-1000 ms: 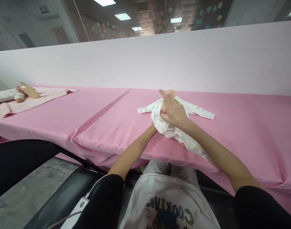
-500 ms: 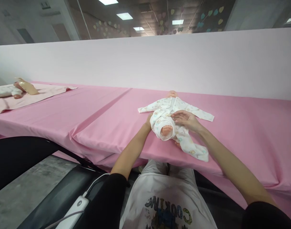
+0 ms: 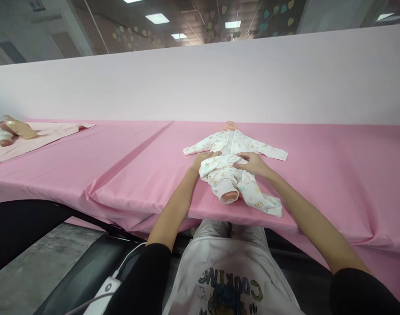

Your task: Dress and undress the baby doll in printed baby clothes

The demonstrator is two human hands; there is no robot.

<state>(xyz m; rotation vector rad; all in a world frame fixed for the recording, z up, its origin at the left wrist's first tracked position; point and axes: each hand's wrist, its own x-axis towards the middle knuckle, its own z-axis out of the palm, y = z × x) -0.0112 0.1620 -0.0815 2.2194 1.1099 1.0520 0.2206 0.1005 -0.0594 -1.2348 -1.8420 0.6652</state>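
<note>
A baby doll (image 3: 230,125) lies on its back, head away from me, in a white printed baby top (image 3: 242,141) with both sleeves spread out. Matching baby trousers (image 3: 221,175) are bunched around its hips and legs. One foot (image 3: 229,196) shows at the cuff of the trouser leg on the left; the other leg's end hangs flat with no foot visible. My left hand (image 3: 203,160) is at the left side of the waistband, its fingers along the edge and its thumb hidden. My right hand (image 3: 253,163) pinches the waistband on the right.
Pink cloth (image 3: 131,153) covers the table, with a white partition (image 3: 200,83) behind. At the far left, a pump bottle (image 3: 22,129) and part of another doll (image 3: 5,139) lie on a pale mat (image 3: 52,131). A white power bank (image 3: 104,293) with cables rests near my left arm.
The raised trouser leg and foot have come down toward the table's front edge. My left hand has moved from beneath the leg up to the waistband. The view has shifted slightly right.
</note>
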